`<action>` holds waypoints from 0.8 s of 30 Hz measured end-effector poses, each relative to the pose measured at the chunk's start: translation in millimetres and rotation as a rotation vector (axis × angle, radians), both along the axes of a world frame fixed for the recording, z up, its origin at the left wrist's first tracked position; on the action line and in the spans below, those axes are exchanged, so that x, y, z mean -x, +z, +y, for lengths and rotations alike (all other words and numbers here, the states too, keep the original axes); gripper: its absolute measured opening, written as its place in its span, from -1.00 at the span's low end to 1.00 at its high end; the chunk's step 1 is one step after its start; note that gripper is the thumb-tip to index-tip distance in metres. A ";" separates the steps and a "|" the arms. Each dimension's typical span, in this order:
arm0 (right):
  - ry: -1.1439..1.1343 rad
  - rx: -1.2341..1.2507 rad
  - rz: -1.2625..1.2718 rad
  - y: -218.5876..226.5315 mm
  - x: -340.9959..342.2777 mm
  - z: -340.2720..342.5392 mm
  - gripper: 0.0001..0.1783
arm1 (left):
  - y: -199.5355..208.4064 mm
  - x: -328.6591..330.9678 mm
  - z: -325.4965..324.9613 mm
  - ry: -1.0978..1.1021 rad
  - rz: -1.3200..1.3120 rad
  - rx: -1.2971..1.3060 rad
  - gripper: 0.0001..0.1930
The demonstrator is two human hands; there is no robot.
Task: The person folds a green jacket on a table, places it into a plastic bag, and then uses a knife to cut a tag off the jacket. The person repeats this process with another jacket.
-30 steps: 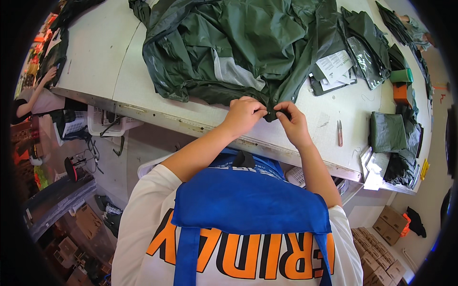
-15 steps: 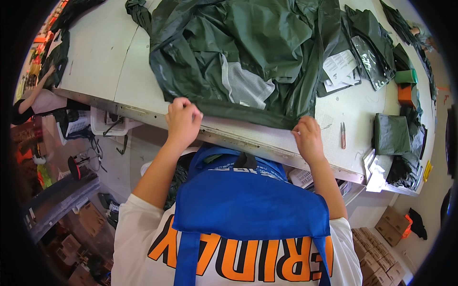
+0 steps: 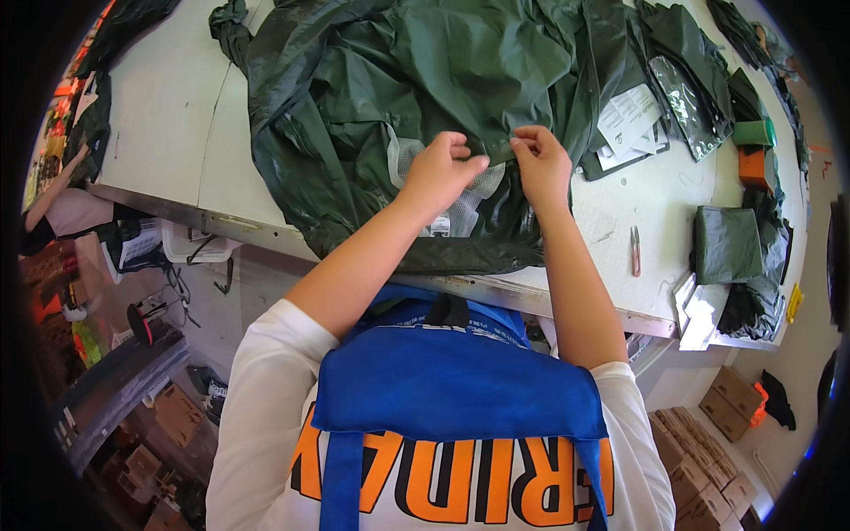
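Note:
A large dark green jacket of thin shiny fabric lies spread over the white worktable. Its pale mesh lining shows near the front edge. My left hand pinches the green fabric just above the mesh. My right hand grips the same fold a little to the right. Both forearms reach up from the lower edge over the table's rim.
Small snips lie right of my right arm. Folded green pieces, a clear bag with paper sheets and an orange block sit at the right. Cardboard boxes stand on the floor. Another person's arm shows far left.
My hands were together at the hem, then spread wide along the table's edge. Now they have come together higher on the jacket, and the hem is turned back to show the mesh lining.

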State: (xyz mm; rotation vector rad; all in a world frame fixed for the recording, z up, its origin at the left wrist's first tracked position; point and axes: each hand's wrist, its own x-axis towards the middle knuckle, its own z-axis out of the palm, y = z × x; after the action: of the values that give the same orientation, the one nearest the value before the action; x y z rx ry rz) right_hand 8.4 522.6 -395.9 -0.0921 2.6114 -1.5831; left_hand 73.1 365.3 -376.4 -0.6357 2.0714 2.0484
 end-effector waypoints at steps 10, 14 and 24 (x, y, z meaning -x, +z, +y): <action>-0.121 0.340 -0.003 39.9 -27.7 20.3 -0.87 | 26.2 18.6 9.7 -0.124 0.386 0.517 -0.61; 0.023 0.144 0.190 58.3 -29.4 23.7 -0.86 | 54.9 48.9 2.9 -0.644 0.869 0.850 -0.72; -0.568 -1.089 0.074 -38.5 -85.3 235.8 -0.51 | 58.6 74.6 -1.2 -0.830 0.348 0.426 -0.84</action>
State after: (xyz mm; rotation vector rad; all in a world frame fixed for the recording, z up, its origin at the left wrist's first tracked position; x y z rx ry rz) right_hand 93.7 758.4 -434.4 0.7041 3.3015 0.0107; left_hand -1.5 364.1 -317.9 0.5266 2.3865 1.3085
